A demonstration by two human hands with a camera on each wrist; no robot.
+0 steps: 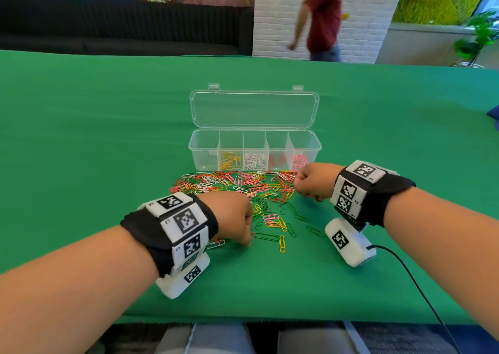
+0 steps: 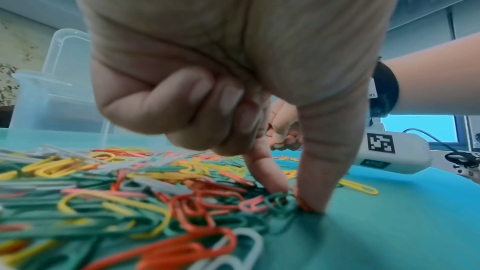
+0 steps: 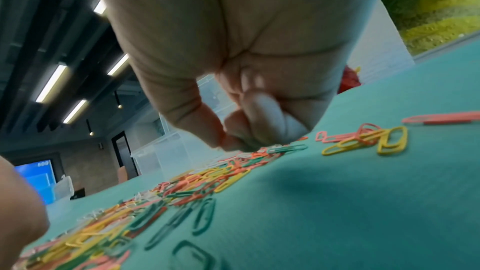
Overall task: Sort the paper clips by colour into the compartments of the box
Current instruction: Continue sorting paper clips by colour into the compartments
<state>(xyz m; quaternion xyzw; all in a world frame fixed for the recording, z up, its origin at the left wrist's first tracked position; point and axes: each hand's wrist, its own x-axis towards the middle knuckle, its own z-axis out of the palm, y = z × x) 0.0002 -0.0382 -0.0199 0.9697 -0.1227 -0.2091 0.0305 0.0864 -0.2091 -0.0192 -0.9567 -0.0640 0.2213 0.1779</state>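
Note:
A mixed pile of paper clips in red, pink, yellow, green and white lies in front of the clear box. The box's lid is open. Its left compartment looks bare; the others hold yellow clips, white clips, red clips and pink clips. My left hand has thumb and forefinger pressed down at the pile's near edge, pinching a clip among green and red ones. My right hand hovers curled at the pile's right end, thumb and forefinger pinched on a reddish-pink clip.
The green table cloth stretches wide on both sides of the box. A black cable trails from the right wrist camera toward the front edge. A person in a red shirt walks behind the far edge. Loose green clips lie near my right wrist.

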